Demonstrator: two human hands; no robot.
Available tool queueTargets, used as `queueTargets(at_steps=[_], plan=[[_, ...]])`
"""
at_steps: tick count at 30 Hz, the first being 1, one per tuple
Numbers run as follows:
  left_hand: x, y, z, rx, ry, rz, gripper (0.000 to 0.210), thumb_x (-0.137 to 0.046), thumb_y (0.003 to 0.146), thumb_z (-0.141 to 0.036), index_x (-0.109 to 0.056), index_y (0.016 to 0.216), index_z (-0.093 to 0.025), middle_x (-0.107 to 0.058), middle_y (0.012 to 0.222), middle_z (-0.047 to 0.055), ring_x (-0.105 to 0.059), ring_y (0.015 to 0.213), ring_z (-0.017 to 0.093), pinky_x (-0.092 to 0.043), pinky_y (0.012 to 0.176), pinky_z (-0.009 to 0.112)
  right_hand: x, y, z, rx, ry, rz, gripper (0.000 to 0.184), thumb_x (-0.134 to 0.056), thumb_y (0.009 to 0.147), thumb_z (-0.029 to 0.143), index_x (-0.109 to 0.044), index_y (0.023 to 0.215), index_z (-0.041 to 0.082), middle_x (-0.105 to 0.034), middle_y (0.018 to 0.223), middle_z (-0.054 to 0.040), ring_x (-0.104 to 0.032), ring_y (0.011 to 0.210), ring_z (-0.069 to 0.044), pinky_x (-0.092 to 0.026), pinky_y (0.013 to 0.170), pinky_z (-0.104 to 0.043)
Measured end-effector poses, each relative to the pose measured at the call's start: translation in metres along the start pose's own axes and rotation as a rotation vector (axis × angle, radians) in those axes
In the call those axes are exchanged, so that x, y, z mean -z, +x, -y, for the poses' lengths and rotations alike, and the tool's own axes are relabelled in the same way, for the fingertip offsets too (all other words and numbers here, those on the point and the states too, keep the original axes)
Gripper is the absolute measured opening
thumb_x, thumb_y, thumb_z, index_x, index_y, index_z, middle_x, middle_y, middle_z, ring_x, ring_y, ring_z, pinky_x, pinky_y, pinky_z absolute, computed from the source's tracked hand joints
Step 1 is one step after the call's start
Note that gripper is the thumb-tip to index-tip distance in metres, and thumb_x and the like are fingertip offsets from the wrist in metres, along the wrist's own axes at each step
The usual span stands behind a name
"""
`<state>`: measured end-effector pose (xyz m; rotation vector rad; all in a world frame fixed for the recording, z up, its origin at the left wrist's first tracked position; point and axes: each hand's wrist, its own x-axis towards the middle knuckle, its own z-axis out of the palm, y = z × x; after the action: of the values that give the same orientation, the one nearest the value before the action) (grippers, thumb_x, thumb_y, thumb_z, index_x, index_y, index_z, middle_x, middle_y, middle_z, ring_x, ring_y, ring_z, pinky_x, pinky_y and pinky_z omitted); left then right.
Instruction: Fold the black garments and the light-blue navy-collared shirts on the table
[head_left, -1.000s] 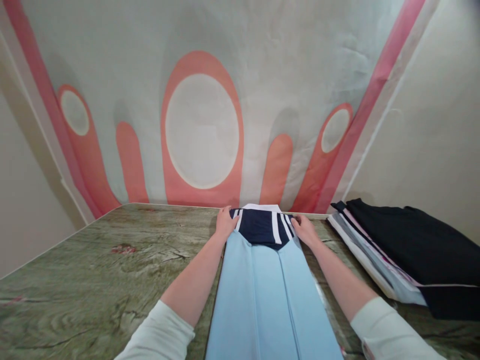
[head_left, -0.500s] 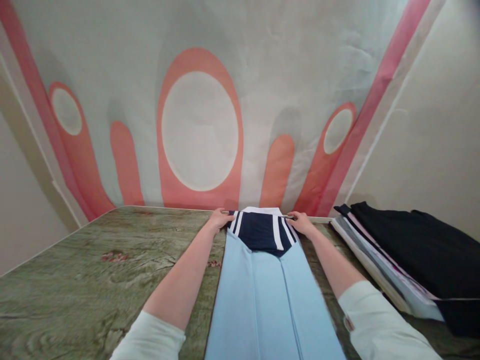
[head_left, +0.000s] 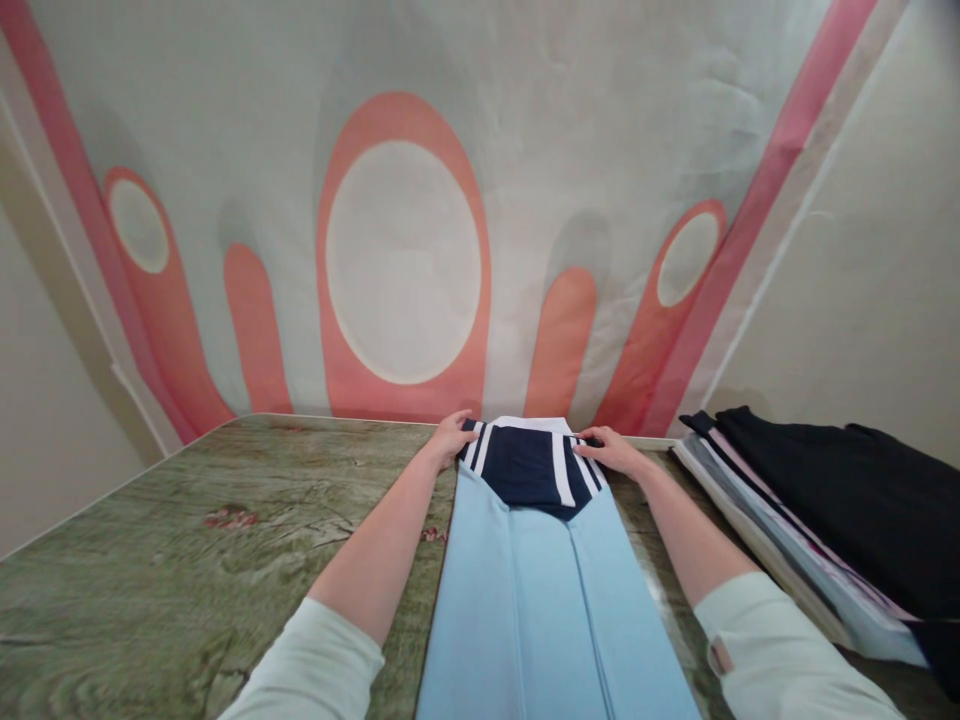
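Note:
A light blue garment (head_left: 551, 610) with a navy sailor-style collar (head_left: 521, 465) lies in a long strip, its sides folded inward. White stripes cross both sides of the collar, and a white piece (head_left: 532, 424) shows at its far edge. My left hand (head_left: 451, 440) is closed at the collar's left corner, thumb on top. At the right corner, my right hand (head_left: 611, 450) pinches the striped edge, thumb and forefinger over the cloth. The undersides of both grips are hidden.
To the right, a stack of folded clothes (head_left: 787, 545) has a black garment (head_left: 847, 500) on top. The wood-patterned table (head_left: 187, 580) ends against a wall covering (head_left: 600, 120) with pink shapes.
My right hand's fingers reach slightly farther in over the collar stripes. The garment keeps its shape, and the whole view has shifted slightly.

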<state>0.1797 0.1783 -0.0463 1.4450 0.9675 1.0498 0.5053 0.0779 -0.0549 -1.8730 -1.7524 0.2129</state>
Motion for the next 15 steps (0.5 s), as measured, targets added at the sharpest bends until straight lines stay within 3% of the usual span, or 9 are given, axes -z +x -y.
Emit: queueTargets(at_steps=[8,11,15], plan=[[-0.003,0.001,0.004,-0.091,0.046,-0.040,0.053,-0.059,0.071,-0.002,-0.049,0.122,-0.014,-0.067,0.097,0.008,-0.063,0.089,0.016,-0.050,0.081,0.030,0.000,-0.001,-0.003,0.016,0.338,0.083,0.038,-0.067,0.065,0.037,-0.061,0.096,0.017,-0.065,0.093,-0.0047,-0.058,0.086,-0.018,-0.045,0.078,-0.031],[-0.003,0.000,0.001,-0.150,0.122,-0.038,0.053,-0.057,0.069,-0.001,-0.051,0.119,-0.015,-0.067,0.099,0.006,-0.063,0.089,0.015,-0.049,0.082,0.029,0.000,-0.002,-0.008,0.043,0.336,0.037,0.040,-0.067,0.064,0.037,-0.061,0.099,0.017,-0.064,0.095,-0.0046,-0.057,0.085,-0.018,-0.044,0.079,-0.031],[-0.002,-0.003,-0.002,-0.220,0.280,-0.037,0.040,-0.056,0.068,-0.003,-0.062,0.106,-0.016,-0.067,0.099,0.004,-0.061,0.091,0.016,-0.046,0.086,0.030,0.000,-0.002,-0.016,0.010,0.226,0.025,0.042,-0.063,0.066,0.041,-0.063,0.100,0.017,-0.063,0.081,-0.0017,-0.055,0.074,-0.016,-0.043,0.071,-0.030]])
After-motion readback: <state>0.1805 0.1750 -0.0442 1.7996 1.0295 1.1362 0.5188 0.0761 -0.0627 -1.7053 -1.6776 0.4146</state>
